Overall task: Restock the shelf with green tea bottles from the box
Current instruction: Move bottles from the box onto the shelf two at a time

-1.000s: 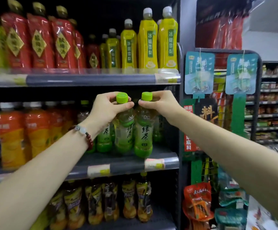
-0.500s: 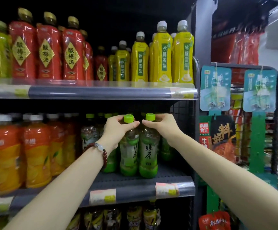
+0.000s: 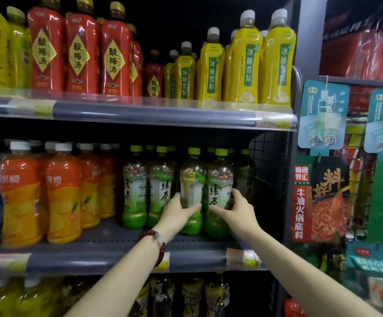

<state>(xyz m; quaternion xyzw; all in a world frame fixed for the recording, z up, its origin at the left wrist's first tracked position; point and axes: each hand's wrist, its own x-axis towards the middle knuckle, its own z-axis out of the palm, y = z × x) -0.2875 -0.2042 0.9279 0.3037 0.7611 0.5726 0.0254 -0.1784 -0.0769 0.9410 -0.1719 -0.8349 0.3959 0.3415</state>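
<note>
on the middle shelf, both hands each grip one upright green tea bottle: left hand, right hand.

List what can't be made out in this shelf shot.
- Box: out of the head view; no sign of it.
- Rear green tea bottles: dark, hidden behind the front row; count unclear.
- Left hand and right hand: fingers wrap behind the two front bottles, hidden.
- Price tags: blurred, unreadable.
- Bottom-shelf bottles: dark, cut off by the lower edge.
</note>
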